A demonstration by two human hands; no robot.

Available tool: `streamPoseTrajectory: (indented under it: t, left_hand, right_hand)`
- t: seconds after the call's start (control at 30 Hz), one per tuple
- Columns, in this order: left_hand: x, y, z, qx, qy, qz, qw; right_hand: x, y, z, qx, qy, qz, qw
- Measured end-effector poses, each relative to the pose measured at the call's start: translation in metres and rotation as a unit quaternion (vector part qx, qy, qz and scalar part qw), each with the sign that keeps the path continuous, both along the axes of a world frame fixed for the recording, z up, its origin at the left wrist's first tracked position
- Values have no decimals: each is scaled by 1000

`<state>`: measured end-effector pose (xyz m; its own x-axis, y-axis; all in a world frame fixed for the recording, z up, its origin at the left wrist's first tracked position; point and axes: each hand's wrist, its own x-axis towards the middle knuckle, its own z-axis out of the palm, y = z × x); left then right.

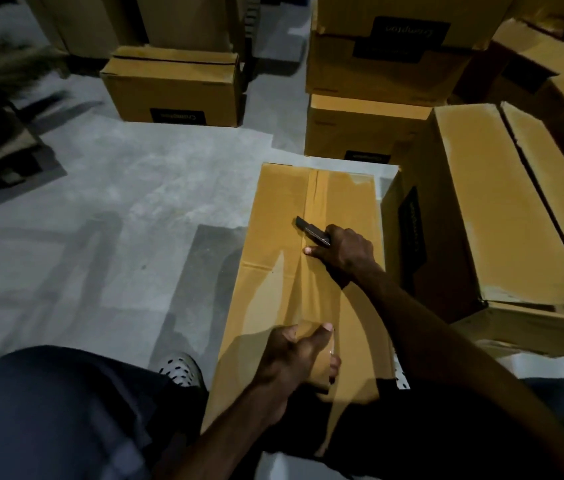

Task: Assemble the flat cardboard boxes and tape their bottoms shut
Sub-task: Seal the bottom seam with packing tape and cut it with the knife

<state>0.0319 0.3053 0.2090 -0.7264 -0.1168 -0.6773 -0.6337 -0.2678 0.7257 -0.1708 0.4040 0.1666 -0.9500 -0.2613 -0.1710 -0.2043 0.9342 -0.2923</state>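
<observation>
A brown cardboard box (273, 237) stands on the floor in front of me, its flaps closed and a strip of clear tape (311, 202) running down the centre seam. My right hand (342, 252) grips a dark utility knife (311, 231) and rests on the seam near the middle of the box, thumb pressing the tape. My left hand (294, 358) holds a roll of clear tape (329, 355) at the near end of the box, fingers curled round it. The roll is mostly hidden by the hand.
Assembled boxes surround me: one to the right (502, 209), a stack behind it (377, 64), another at the far centre (173, 88). Grey concrete floor (135, 188) lies to the left. My knee (48, 410) and a spotted shoe (183, 368) sit at lower left.
</observation>
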Motion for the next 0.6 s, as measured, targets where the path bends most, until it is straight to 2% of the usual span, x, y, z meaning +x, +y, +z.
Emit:
streamPoseTrajectory:
  t: [0.13, 0.27, 0.47, 0.6]
  left_hand:
    - [12, 5, 4, -1, 45, 15, 999]
    - [11, 12, 6, -24, 72, 30, 997]
    - [23, 15, 0, -95, 102, 52, 989]
    - [31, 10, 3, -130, 71, 65, 987]
  right_hand:
    - [19, -4, 13, 22, 31, 39, 998]
    - [48, 5, 23, 67, -3, 75, 995]
    - [67, 10, 15, 40, 6, 39, 998]
    - [73, -1, 8, 39, 19, 10, 999]
